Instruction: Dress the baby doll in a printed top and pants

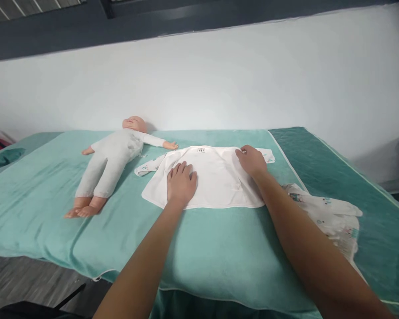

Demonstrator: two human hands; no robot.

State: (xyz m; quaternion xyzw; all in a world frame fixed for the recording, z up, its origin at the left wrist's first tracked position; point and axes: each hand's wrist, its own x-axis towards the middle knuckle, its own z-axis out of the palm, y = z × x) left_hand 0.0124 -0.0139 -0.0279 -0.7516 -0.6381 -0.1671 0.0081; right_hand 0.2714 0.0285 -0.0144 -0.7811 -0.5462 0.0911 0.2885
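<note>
A white baby shirt point(214, 177) lies spread out, with its plain side up and a small label at the neck. Printed patterns show on its two sleeves. My left hand point(181, 184) rests on the left part of the shirt, fingers stretched out and lying flat. At the shirt's upper right edge, by the shoulder, my right hand point(252, 161) has its thumb and fingers bent close together on the cloth. A baby doll point(115, 148) with a white cloth body lies face up to the left, one arm reaching close to the shirt's left sleeve.
Green sheets point(216, 248) cover the bed. To the right, partly behind my right forearm, lies a crumpled white printed garment point(335, 217). A white wall point(199, 88) rises behind the bed. Grey floor point(29, 272) shows at the lower left.
</note>
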